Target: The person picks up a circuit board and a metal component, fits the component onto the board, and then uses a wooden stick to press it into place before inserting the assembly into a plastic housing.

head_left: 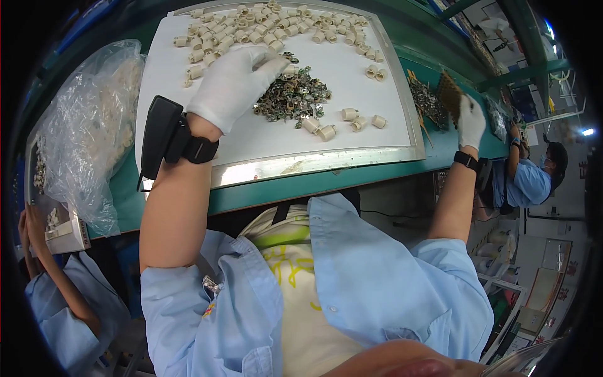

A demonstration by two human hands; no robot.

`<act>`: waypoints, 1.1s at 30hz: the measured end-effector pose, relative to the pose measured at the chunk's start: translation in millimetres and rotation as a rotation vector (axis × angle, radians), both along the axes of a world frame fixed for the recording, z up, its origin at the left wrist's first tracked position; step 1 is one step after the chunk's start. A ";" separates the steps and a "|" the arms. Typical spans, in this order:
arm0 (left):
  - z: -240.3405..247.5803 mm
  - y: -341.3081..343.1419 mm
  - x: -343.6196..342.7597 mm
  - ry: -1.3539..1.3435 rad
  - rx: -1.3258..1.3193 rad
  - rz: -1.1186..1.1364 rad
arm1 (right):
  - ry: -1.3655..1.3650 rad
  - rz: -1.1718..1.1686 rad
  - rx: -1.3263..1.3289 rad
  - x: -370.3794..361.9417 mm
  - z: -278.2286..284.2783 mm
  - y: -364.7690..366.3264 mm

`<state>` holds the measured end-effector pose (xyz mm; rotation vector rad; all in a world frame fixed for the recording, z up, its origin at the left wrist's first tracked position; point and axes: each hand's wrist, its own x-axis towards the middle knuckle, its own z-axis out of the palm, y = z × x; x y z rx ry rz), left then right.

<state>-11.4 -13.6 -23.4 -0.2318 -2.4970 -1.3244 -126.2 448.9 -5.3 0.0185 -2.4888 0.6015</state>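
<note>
My left hand, in a white glove, reaches over a white board. Its fingers are curled together at the upper edge of a heap of small metal parts; what they pinch, if anything, is hidden. A cream cylindrical piece lies right by the fingertips. Off the board's right side, my right hand, also gloved in white, grips a brown board dotted with small bumps or holes, tilted up on edge. Several cream cylindrical pieces lie near the heap's lower right.
Many more cream cylinders cover the board's far part. A dark pile with thin sticks lies on the green table to the right. A clear plastic bag stands left. Co-workers in blue sit left and right.
</note>
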 end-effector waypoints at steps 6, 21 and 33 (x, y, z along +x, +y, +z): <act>0.9 -3.9 2.4 -0.019 0.025 0.034 | 0.469 -0.135 -0.079 20.8 45.2 -20.7; 33.2 -0.2 20.8 -0.260 0.928 -0.357 | 0.153 1.218 -0.331 85.4 39.9 -280.8; 38.1 6.5 21.3 -0.171 1.362 -0.187 | 0.268 1.477 -0.097 61.2 27.2 -279.0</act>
